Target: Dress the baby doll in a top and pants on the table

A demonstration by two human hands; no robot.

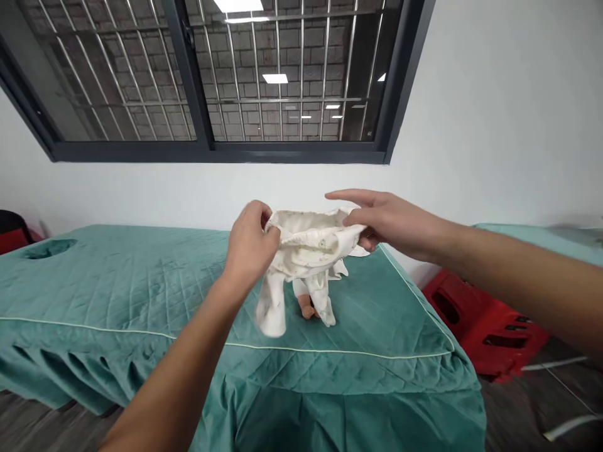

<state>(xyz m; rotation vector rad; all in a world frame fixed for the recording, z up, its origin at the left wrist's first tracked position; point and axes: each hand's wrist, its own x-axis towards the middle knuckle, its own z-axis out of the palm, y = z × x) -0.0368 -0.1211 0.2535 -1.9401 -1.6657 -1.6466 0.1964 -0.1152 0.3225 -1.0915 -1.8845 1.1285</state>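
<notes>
Small white baby trousers [301, 254] with a faint print hang in the air, their waistband stretched wide and both legs dangling. My left hand [252, 242] pinches the waistband at its left end. At the right end, my right hand [377, 216] grips the fabric between the thumb and the lower fingers, while its index finger sticks out straight. Behind the trousers lies a doll [306, 306] on the bed; only a foot and lower leg in white cloth show clearly. More white cloth [338, 270] lies behind, partly hidden by the trousers.
A bed with a green quilted cover [141, 282] spans the view, with a face hole [49, 248] at its left end. Red plastic stools [490, 326] stand on the floor at right. A barred window [282, 75] is set in the white wall behind.
</notes>
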